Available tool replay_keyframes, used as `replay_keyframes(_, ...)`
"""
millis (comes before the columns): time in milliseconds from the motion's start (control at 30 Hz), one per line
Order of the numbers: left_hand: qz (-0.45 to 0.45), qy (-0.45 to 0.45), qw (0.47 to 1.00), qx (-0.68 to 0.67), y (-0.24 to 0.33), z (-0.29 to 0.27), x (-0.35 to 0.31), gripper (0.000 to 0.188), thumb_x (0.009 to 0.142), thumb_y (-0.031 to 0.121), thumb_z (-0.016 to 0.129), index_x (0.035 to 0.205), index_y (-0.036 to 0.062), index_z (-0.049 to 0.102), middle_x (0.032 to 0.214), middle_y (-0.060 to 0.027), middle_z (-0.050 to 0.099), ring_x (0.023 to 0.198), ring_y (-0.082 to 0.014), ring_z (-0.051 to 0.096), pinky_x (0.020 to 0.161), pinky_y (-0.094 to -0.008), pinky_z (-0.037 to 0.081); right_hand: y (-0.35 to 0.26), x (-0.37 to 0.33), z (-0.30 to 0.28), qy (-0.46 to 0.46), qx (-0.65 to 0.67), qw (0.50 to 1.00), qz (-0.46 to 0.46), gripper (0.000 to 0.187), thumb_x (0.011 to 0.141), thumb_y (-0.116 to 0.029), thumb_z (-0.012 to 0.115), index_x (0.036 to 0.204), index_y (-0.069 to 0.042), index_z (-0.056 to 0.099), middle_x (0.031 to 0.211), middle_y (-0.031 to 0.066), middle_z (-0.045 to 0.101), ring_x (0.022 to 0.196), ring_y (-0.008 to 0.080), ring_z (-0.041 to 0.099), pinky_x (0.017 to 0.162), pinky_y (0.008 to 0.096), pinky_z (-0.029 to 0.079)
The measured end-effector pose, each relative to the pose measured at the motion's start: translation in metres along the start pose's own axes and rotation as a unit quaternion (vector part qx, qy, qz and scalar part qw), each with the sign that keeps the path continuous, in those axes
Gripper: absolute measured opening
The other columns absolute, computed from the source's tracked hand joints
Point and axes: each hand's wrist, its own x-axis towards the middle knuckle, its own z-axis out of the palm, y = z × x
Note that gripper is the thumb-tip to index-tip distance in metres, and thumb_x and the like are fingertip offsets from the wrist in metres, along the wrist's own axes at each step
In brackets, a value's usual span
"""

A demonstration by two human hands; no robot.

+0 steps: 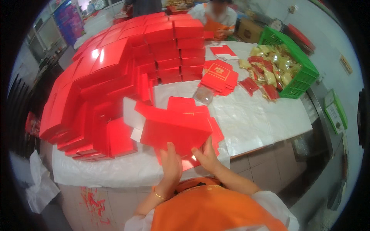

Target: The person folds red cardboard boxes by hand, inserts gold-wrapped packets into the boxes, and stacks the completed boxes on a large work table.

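Observation:
A red folding carton [173,129] is held above the table's near edge, its left end open with white-lined flaps [133,114] sticking out. My left hand [171,163] grips its near lower side, thumb on the red face. At the carton's near right corner, my right hand [207,156] is closed on it, thumb also on the face. Beneath it lie flat red carton blanks [217,134], partly covered by the held carton. Just beyond them rests a clear plastic packet [203,95] with brownish contents.
Red boxes [158,36] are piled high on the left and far side. Further right lie more red blanks [219,75]. A tipped green crate [304,73] spills gold and red packets [269,65] onto the white-covered table [262,123]. Another person [216,19] sits across the table.

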Motion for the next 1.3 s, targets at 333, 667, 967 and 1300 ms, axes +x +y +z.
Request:
replay_keyframes(333,0.096,-0.121,0.913,0.377,-0.009,-0.057,0.018,0.052,0.091,0.009,0.069,0.135,-0.0019,0.044,0.123,-0.0139,0.053,0.109,-0.0250,0.057,0.091,-0.0391,0.049,-0.038,0.053,-0.047,-0.089,-0.235,0.967,-0.042,0.094,0.083,-0.030,0.081,0.155,-0.005,0.026,0.143,0.0224,0.047,0.130,0.0318,0.050,0.107,0.0430,0.042)
replay_keyframes(667,0.081,-0.106,0.934,0.332,-0.027,-0.066,0.053,0.079,0.078,0.001,0.072,0.144,-0.0013,0.029,0.132,-0.0206,0.051,0.126,-0.0274,0.052,0.106,-0.0412,0.043,-0.009,0.056,-0.044,-0.138,-0.273,0.926,0.221,0.088,0.081,-0.041,0.080,0.142,0.006,0.039,0.124,0.0264,0.063,0.118,0.0372,0.061,0.097,0.0439,0.050)
replay_keyframes(967,0.129,-0.029,0.898,0.419,-0.033,-0.057,0.048,0.040,0.088,0.005,0.065,0.123,-0.0069,0.051,0.114,-0.0178,0.062,0.106,-0.0270,0.060,0.095,-0.0417,0.048,0.032,0.129,-0.160,-0.144,-0.316,0.938,0.007,0.058,0.083,-0.013,0.074,0.137,-0.005,0.055,0.137,0.0194,0.057,0.125,0.0362,0.056,0.103,0.0413,0.047)
replay_keyframes(1300,0.014,-0.003,0.946,0.324,-0.022,-0.025,0.021,0.047,0.097,0.018,0.062,0.133,-0.0045,0.041,0.128,-0.0172,0.054,0.115,-0.0280,0.055,0.101,-0.0418,0.044,0.062,0.200,-0.304,0.253,-0.657,0.706,0.077,0.073,0.079,-0.022,0.078,0.143,-0.007,0.046,0.151,0.0205,0.039,0.142,0.0378,0.034,0.114,0.0527,0.032)
